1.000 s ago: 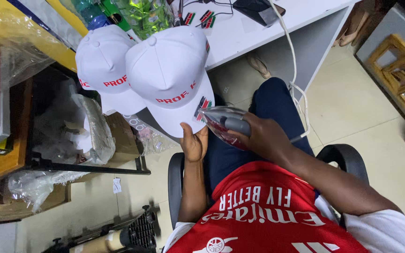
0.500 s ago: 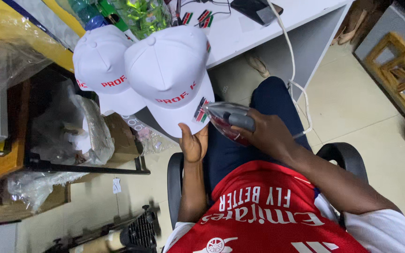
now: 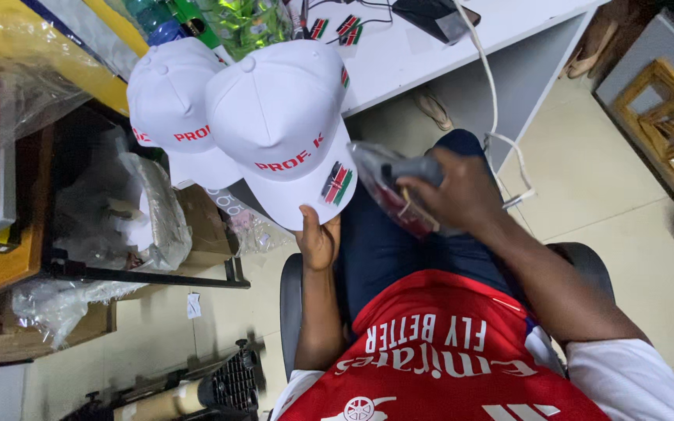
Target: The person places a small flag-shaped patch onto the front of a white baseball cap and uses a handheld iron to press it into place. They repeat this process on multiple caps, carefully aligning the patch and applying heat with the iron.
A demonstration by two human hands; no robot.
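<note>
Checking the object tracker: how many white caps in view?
2. One white cap sits nearest, its brim held by the left hand. The second white cap lies beside it, partly tucked under it, at the desk edge. None seems hidden.

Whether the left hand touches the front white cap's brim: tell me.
Touching. The head view shows the left hand gripping the brim edge of the front white cap, thumb against its underside with no gap visible.

Matt white cloth cap (image 3: pixel 278 125); glossy clear plastic bag (image 3: pixel 388 187); wooden crate (image 3: pixel 668 125)
</note>
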